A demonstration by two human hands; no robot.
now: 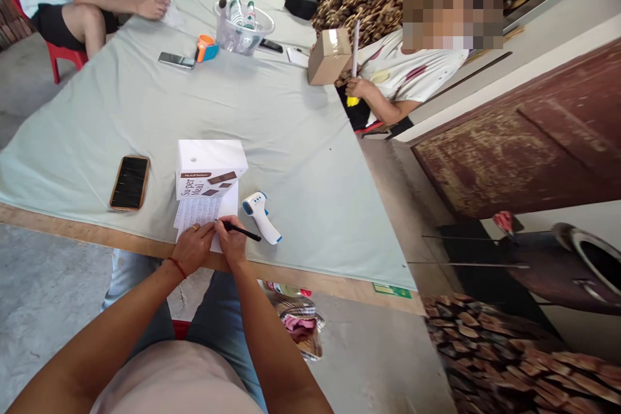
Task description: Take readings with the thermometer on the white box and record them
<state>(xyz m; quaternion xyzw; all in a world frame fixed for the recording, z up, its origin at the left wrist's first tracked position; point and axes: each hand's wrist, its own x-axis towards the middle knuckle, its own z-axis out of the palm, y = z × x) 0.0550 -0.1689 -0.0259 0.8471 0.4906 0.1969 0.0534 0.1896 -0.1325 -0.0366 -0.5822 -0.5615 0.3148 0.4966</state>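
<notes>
We sit at a table covered with a pale cloth (301,162), both hands close together at its near edge. In our right hand (233,244) we grip a black pen (250,233), fingers closed around it; the pen slants, its upper end toward the right and its tip low over the papers, though we cannot tell whether the tip touches. Our left hand (193,249) lies just beside it, bent over the lower part of the printed sheet (198,212), and we cannot tell whether its fingers pinch anything. A blank white paper (229,203) shows at the right of the printed sheet.

Just beyond the papers we have a white box (211,162) with brown lettering, covering their far end. To the right of our pen lies a white and blue thermometer (262,217), near but apart from the hand. To the left of the box we see a phone (130,182) in a brown case, lying flat.

Farther up the cloth stand a clear basin (257,39) with bottles in it and a cardboard box (330,59), near a seated person's hand (358,88).
</notes>
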